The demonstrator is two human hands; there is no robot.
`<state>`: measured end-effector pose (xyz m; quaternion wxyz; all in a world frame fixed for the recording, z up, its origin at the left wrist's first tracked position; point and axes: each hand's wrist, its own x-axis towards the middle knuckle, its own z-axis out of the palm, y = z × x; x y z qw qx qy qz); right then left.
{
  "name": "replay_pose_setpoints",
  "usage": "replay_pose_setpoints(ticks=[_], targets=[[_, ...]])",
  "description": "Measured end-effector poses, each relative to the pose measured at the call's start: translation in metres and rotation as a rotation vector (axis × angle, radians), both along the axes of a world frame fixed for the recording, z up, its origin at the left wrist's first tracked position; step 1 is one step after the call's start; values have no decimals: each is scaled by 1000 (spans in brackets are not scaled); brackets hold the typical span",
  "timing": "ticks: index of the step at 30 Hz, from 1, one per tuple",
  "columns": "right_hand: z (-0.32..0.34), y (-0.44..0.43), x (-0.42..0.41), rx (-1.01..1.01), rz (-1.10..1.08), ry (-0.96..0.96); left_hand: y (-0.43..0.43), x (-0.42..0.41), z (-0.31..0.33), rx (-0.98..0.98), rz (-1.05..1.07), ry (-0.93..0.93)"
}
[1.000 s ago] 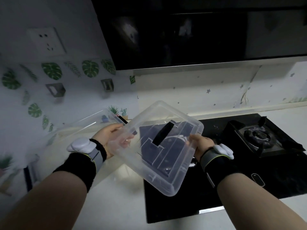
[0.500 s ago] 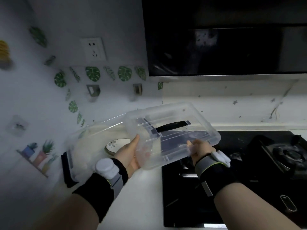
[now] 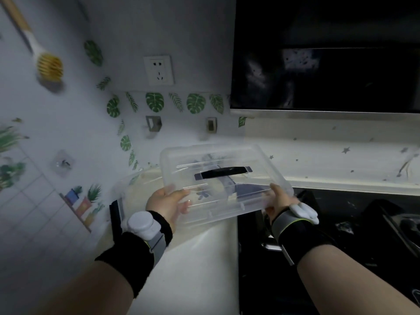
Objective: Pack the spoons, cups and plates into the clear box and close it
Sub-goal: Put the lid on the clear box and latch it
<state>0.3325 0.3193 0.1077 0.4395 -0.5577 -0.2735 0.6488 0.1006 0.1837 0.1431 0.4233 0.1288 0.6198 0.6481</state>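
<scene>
I hold a clear plastic lid [image 3: 227, 160] with a black handle [image 3: 223, 172] nearly level above the counter. My left hand [image 3: 167, 202] grips its near left edge and my right hand [image 3: 278, 197] grips its near right edge. The clear box [image 3: 127, 185] stands on the counter behind and left of the lid, mostly hidden by it. Through the lid a pale plate-like shape shows faintly; what else lies in the box is blurred.
A black cooktop [image 3: 341, 235] lies right of the white counter [image 3: 193, 269], with a burner at far right. A dark range hood [image 3: 325, 53] hangs above. A socket [image 3: 159, 70] and a hanging brush [image 3: 45, 62] are on the wall.
The lid has tilted from steep to nearly level and moved left toward the box. The view has swung left and up along the wall.
</scene>
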Motion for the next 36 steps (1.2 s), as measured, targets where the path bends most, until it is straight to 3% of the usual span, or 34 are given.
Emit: replay_pose_setpoints(ticks=[3,10,13,18,21,29,36], targets=[[6,17,10,71,-54,-231,-12,-19,6,5,-29,23],[27,31,-56,245,273,-378,-39,-65,14,-87,101,127],[38,28,-90,365,418,-629,-46,-82,9,-232,153,294],[32,37,-122,488,655,-950,-54,-110,-7,-529,45,516],[15,49,-136,464,639,-987,-53,-114,-15,-621,26,587],[1,60,-142,481,564,-1025,-41,-121,-48,-585,-11,470],[-6,65,-149,438,616,-1051,-34,-130,-55,-603,-5,559]])
